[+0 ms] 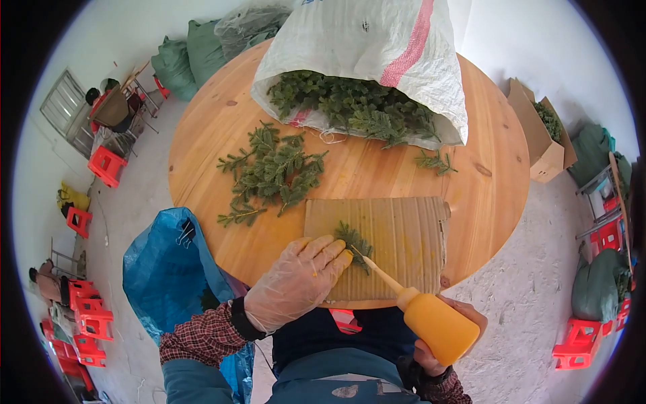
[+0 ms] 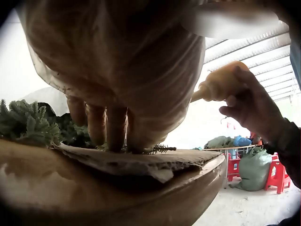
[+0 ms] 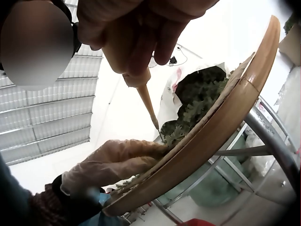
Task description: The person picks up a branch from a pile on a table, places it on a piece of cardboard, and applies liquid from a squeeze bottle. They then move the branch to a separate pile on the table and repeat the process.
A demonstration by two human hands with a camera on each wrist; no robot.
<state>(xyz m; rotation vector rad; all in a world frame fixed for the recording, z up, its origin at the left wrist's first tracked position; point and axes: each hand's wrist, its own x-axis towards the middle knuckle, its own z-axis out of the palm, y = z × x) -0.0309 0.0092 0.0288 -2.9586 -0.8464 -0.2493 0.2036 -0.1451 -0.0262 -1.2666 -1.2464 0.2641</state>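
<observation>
A small green fir sprig (image 1: 354, 241) lies on a ribbed cardboard sheet (image 1: 404, 229) at the table's near edge. My left hand (image 1: 293, 283), in a clear plastic glove with yellow-stained fingertips, holds the sprig down at its left side. With my right hand (image 2: 257, 104) I grip a yellow squeeze bottle (image 1: 441, 328), tilted so its long nozzle points down and left. The thin nozzle tip (image 3: 160, 136) is right at the sprig, close to the gloved fingers. Farther back on the table lies a loose pile of fir sprigs (image 1: 272, 172).
A white woven sack (image 1: 350, 47) full of fir branches lies open at the back of the round wooden table (image 1: 491, 202). One loose sprig (image 1: 436, 162) is beside it. A blue bag (image 1: 151, 269) hangs at the left edge. Red stools (image 1: 94, 316) stand around on the floor.
</observation>
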